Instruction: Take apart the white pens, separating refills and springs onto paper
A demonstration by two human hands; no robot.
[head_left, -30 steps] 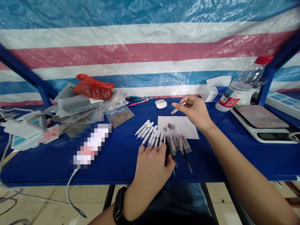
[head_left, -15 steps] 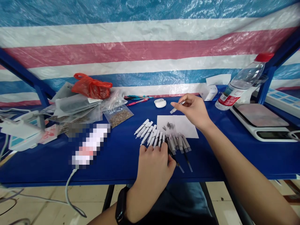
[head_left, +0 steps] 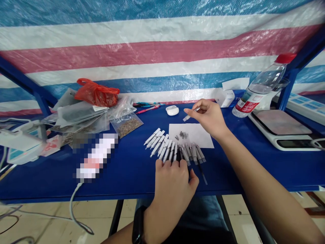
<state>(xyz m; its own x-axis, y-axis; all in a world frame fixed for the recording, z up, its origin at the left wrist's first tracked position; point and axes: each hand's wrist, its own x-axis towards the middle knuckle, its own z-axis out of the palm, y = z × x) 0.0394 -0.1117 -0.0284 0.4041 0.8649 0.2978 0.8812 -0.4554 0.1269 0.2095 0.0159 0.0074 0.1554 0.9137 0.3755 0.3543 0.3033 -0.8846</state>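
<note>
Right hand (head_left: pixel 209 118) is hovering above the paper (head_left: pixel 200 134), fingers (head_left: pixel 194 110) pinching a small white tube (head_left: pixel 187 118). Left hand (head_left: pixel 172 193) is resting against the fanned pens (head_left: pixel 162 147), which are lying along the paper's near edge on the blue surface (head_left: pixel 127 176); its fingers (head_left: pixel 167 165) are together, touching them. Metal parts (head_left: pixel 183 135) are lying on the paper.

A woven plastic tarpaulin (head_left: pixel 162 51) striped blue, white and red hangs as the rear wall, sagging and creased. A blue metal frame (head_left: pixel 288 91) braces it at both sides. The blue table top (head_left: pixel 38 179) stands on black legs (head_left: pixel 115 213) over a pale tiled floor (head_left: pixel 236 213). Lighting is even and diffuse.
</note>
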